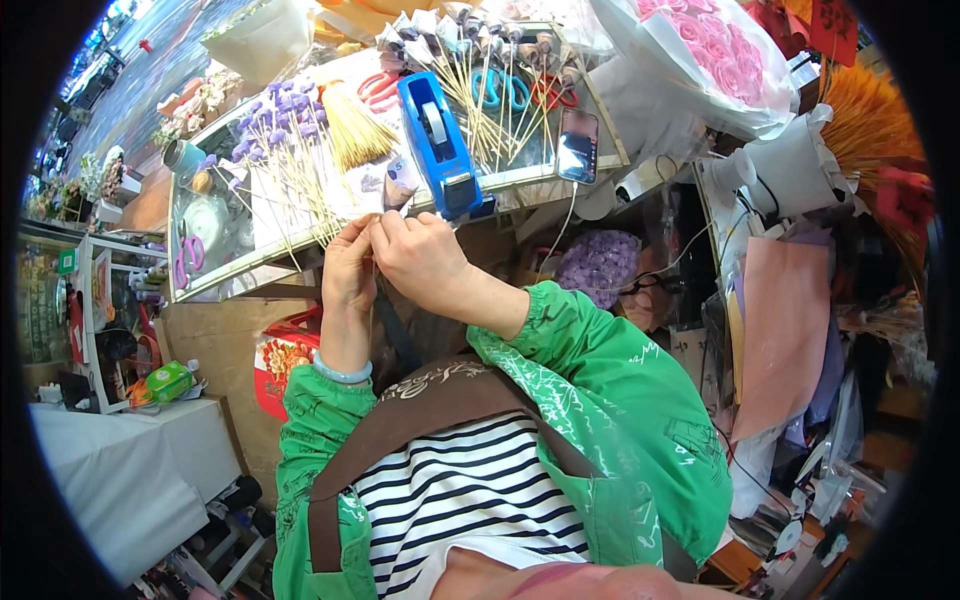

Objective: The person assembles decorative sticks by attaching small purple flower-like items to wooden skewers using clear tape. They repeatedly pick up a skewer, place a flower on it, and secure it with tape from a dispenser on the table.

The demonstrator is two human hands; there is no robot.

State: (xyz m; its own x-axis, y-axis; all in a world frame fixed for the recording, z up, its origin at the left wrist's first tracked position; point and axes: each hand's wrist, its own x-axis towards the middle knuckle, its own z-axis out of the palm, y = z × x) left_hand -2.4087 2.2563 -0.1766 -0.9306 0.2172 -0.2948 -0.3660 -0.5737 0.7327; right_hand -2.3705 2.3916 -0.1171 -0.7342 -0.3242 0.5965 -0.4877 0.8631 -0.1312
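Both hands pinching together at the table's near edge point(215, 281), tight quarters on the far side!
Well left of the fingers, purple-handled scissors point(181, 268) lie by the corner; nearer in, purple-headed sticks point(285, 118) fan out, their stems running almost to the left hand point(348, 265). Its fingertips are closed against those of the right hand point(425, 252), and what sits in the pinch is hidden. Just beyond, there's the small paper-wrapped cone point(400, 180); whether they touch it, I can't tell. A straw-coloured bundle point(357, 130) blocks farther out, and the blue tape dispenser point(445, 160) crowds the right knuckles. Farther right, a smartphone point(578, 148) lies at the edge; on the fingers' near side, open room drops away between edge and apron point(430, 400).
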